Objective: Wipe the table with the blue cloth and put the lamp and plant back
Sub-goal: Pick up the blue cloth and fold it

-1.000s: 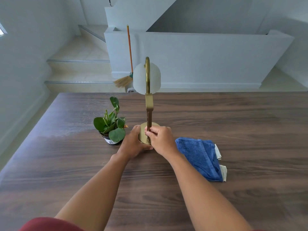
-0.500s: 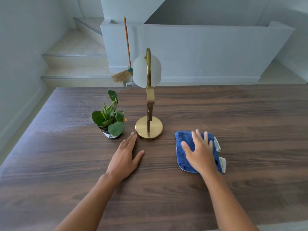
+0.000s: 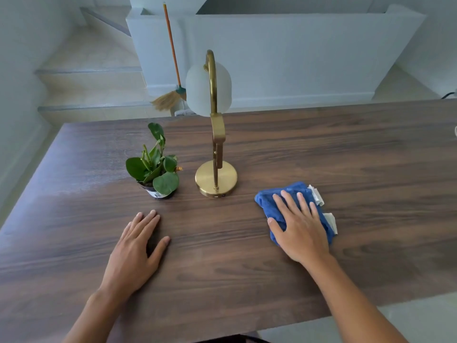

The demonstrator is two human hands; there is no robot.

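Note:
A gold lamp (image 3: 216, 178) with a white shade stands upright on the dark wooden table (image 3: 346, 157), and a small potted plant (image 3: 155, 164) stands just to its left. The blue cloth (image 3: 268, 206) lies bunched to the right of the lamp base. My right hand (image 3: 299, 229) presses down on top of it with the fingers spread. My left hand (image 3: 134, 251) lies flat on the bare table in front of the plant, holding nothing.
A broom (image 3: 170, 58) leans against the white half-wall behind the table. Steps rise at the back left. The table's near edge and pale floor show at the lower right. A paler patch marks the tabletop left of the plant.
Both hands have let go of the lamp base. My right hand moved right onto the blue cloth, which is now more bunched; my left hand drew back and lies flat on the table.

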